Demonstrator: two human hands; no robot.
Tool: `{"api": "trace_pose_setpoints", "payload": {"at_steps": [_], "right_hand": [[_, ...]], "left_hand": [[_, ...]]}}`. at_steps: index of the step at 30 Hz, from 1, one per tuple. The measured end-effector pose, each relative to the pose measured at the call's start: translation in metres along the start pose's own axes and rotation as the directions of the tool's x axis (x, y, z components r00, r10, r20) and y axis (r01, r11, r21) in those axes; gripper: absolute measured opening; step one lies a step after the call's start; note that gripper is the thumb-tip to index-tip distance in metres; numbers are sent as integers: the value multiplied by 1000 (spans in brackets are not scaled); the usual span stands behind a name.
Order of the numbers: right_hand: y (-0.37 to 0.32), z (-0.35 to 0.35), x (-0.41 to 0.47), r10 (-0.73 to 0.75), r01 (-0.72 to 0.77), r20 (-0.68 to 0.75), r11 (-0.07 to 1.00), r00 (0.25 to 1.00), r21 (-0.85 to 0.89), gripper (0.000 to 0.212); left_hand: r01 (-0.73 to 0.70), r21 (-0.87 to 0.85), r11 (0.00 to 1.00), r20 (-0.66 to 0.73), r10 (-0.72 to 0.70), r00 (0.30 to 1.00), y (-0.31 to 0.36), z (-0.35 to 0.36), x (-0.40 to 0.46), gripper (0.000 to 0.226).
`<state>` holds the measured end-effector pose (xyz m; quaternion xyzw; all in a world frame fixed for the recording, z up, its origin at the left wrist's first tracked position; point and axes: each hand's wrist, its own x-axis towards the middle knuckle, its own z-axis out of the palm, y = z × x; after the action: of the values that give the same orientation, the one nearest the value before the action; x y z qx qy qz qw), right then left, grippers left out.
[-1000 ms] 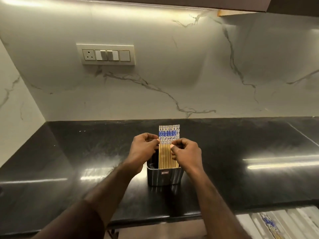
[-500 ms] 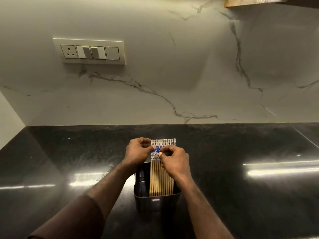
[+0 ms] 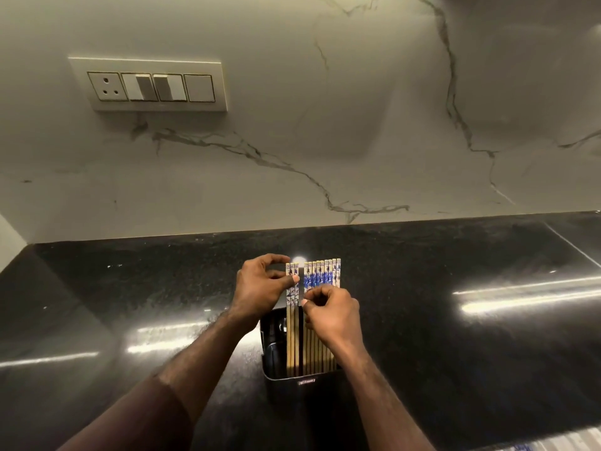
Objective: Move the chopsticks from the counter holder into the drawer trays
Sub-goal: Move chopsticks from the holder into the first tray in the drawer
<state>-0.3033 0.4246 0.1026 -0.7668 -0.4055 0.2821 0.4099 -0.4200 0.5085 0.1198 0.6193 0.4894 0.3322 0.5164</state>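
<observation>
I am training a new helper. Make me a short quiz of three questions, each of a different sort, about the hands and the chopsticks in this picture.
1. True or false: the chopsticks stand upright in the holder on the counter.
2. Multiple choice: what does the left hand do? A) rests flat on the counter; B) pinches a few chopsticks, set apart from the rest by a gap; C) presses a wall switch.
3. Short answer: which hand is on the larger group of chopsticks?

Key:
1. True.
2. B. The small group stands left of the gap.
3. The right hand, whose fingers curl against the larger group.
</observation>
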Motion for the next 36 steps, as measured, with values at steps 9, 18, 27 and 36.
{"api": "trace_pose_setpoints", "payload": {"at_steps": [9, 18, 27, 36], "right_hand": [[-2, 8, -11, 45, -54, 197, 998, 979, 37, 28], [0, 1, -13, 12, -264, 522, 873, 853, 410, 20], [-14, -20, -15, -123, -236, 582, 833, 804, 501, 20], [-12, -52, -33, -149, -307, 659, 796, 737, 522, 28]], "left_hand": [[-96, -129, 987, 57, 104, 993, 24, -29, -3, 47], [-150, -336, 930, 91, 191, 977, 68, -53, -3, 45], [-78, -315, 946, 221, 153, 963, 84, -45, -14, 37], [94, -435, 895, 209, -1, 978, 74, -31, -39, 21]]}}
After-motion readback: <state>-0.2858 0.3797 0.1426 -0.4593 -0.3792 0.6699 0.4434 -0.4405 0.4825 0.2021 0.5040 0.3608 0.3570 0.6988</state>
